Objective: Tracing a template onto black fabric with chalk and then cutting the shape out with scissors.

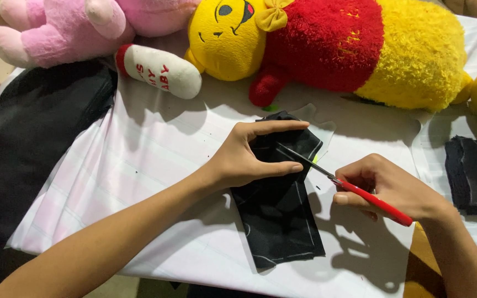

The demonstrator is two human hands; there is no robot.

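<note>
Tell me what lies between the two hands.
In the head view, the scissors' blades and folded black cloth span the gap between left hand and right hand.

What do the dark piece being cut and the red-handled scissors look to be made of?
The black piece looks like matte woven fabric: folded flat, with chalk-like lines. The scissors seem to have dark, probably metal, blades and glossy red handles, likely plastic, held in the right hand.

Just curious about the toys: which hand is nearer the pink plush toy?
Left. The left hand lies below and right of the pink plush toy; the right hand, gripping red-handled scissors, is farther right.
</note>
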